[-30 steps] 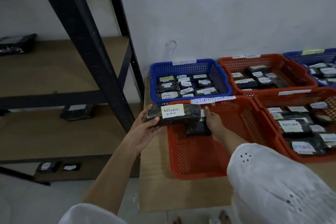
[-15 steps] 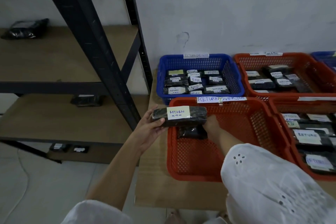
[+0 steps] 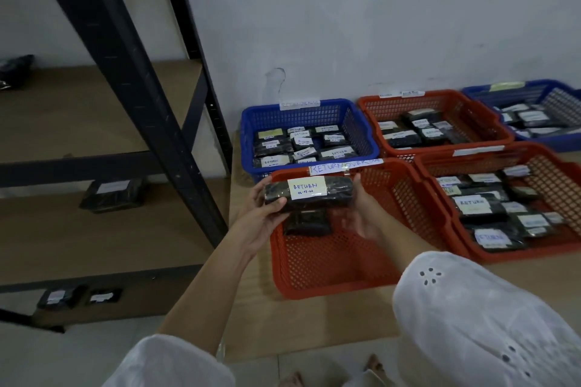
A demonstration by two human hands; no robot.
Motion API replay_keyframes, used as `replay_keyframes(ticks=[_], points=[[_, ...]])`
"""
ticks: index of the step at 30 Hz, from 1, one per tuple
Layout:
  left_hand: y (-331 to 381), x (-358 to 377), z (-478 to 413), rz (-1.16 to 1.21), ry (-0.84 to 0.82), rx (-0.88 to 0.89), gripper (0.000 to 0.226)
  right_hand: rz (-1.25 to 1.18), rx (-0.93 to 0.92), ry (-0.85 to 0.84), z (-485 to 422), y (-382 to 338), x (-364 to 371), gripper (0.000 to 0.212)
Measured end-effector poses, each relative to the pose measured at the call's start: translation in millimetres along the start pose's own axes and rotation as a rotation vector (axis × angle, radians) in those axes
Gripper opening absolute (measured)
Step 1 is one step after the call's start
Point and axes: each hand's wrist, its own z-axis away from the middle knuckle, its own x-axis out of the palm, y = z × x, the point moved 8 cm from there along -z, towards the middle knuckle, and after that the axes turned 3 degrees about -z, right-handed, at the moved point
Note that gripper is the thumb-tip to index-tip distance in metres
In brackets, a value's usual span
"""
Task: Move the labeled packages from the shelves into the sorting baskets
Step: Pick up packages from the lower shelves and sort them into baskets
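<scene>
A black wrapped package [image 3: 338, 194] with a pale label reading RETURN hangs over the back left corner of the near orange basket [image 3: 314, 292]. My left hand [image 3: 261, 217] grips its left end, thumb on the front face. My right hand [image 3: 364, 214] holds its right end, thumb up along the end and fingers blurred underneath. Just below, a second black package [image 3: 308, 223] lies on the basket floor. A strip reading RETURN OVER… is taped to the basket's back rim.
A blue basket [image 3: 248, 135], two more orange baskets [image 3: 471, 107] [image 3: 534, 248] and a far blue one [image 3: 559, 88] hold several labeled packages. The black shelf post [image 3: 141, 88] stands left. More packages sit on the shelves [image 3: 113, 195] [image 3: 59, 295] [image 3: 102, 295] [image 3: 15, 67].
My right hand rose from the package lying in the basket to the right end of the held package. The held package shifted slightly right over the basket.
</scene>
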Motion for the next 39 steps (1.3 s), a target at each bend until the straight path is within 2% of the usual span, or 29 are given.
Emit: replay_keyframes(ticks=[2,5,8,13,15,18,20,22,24,30,39], points=[[-6,10,-8,0.001,-0.015,0.01,0.052,-0.159,0.005,-0.104,9,-4,2,0.083],[-14,21,-17,0.005,-0.035,0.02,0.047,-0.322,-0.011,-0.184,19,-9,5,0.086],[-20,26,-22,-0.115,-0.043,0.013,0.051,-0.445,-0.087,-0.182,18,-15,-4,0.076],[-15,34,-30,-0.633,-0.007,0.125,0.061,-0.509,-0.143,0.023,12,-15,-35,0.035],[-2,27,-36,-0.861,0.095,0.278,0.057,-0.531,-0.133,0.118,6,-15,-50,0.03],[21,6,-37,-1.237,0.427,0.53,0.037,-0.509,-0.096,0.236,-8,-10,-68,0.03],[22,-12,-36,-1.372,0.617,0.463,0.037,-0.512,-0.058,0.31,-17,-4,-76,0.025],[13,-27,-38,-1.368,0.682,0.298,0.044,-0.518,-0.026,0.364,-26,2,-80,0.028],[7,-32,-41,-1.318,0.67,0.229,0.048,-0.519,-0.001,0.395,-33,6,-82,0.033],[3,-33,-49,-1.259,0.609,0.229,0.043,-0.485,-0.015,0.445,-43,2,-85,0.043],[1,-40,-51,-1.182,0.575,0.243,0.041,-0.476,-0.03,0.531,-44,-3,-78,0.046]])
